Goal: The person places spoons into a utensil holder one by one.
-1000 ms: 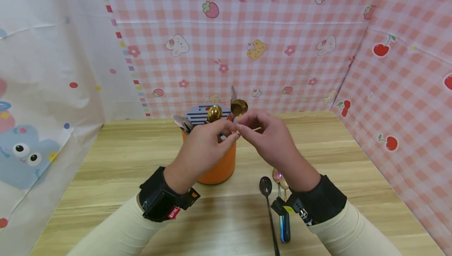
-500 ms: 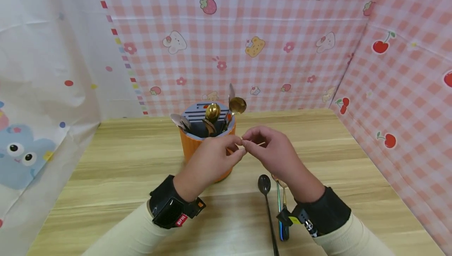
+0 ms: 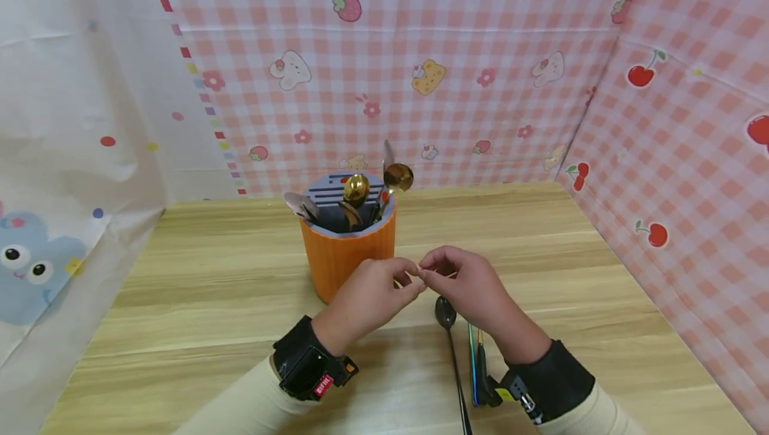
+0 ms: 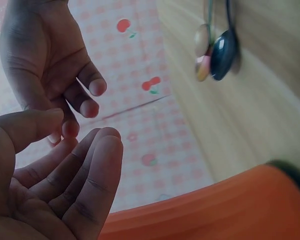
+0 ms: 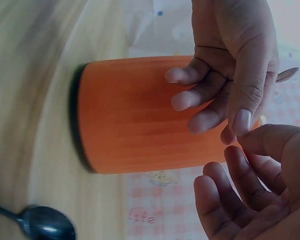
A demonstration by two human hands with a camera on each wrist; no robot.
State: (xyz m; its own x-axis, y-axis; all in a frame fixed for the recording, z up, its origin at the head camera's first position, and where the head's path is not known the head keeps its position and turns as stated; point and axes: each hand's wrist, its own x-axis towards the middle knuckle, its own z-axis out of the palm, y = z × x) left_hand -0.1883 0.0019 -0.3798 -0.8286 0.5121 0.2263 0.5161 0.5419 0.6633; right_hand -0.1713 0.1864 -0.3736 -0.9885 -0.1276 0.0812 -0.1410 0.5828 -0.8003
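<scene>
My left hand (image 3: 369, 295) and right hand (image 3: 474, 291) meet fingertip to fingertip, low in front of an orange cylindrical utensil holder (image 3: 336, 265) and to its right. In the wrist views the fingers of the left hand (image 4: 85, 175) and right hand (image 5: 260, 185) are loosely bent, and no object shows between them. Out of the holder's grey slotted top rise a gold spoon (image 3: 356, 189), a round gold ladle-like spoon (image 3: 399, 177) and silver spoons (image 3: 294, 203). Just below the right fingertips, a black long-handled spoon (image 3: 446, 313) lies on the table.
Beside the black spoon lie a rainbow-coloured handle (image 3: 472, 368) and a black handle (image 3: 482, 368), partly under my right wrist; their spoon bowls (image 4: 202, 42) show in the left wrist view. Pink checked cloth (image 3: 456, 108) covers the walls behind and right of the wooden table (image 3: 198, 328).
Both hands have come down and back towards me from the holder's rim, fingertips still together. The holder's top now shows fully. The head view has shifted slightly.
</scene>
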